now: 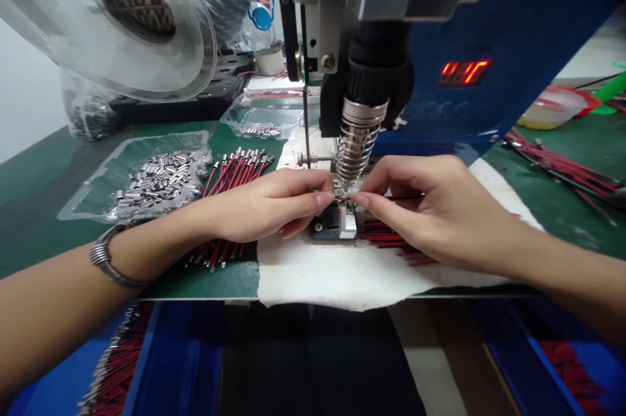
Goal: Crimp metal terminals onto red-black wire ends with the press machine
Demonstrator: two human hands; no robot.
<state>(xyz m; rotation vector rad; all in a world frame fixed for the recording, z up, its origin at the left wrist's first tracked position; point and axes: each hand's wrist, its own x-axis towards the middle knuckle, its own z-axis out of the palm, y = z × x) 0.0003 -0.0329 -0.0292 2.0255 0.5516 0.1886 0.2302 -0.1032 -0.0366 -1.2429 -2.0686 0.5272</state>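
Your right hand pinches thin red plastic-coated wire below coiled silver metal spring; your left hand pinched closed, cannot tell on what. Wire likely light, bendy; grip just behind end.

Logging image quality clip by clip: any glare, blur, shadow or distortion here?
All in the head view: the display's glowing digits look broken, hard to read; the spring catches bright glints; the wire below it is too small to resolve; the area beneath the table is darker; the reel looks stretched, perhaps lens distortion.
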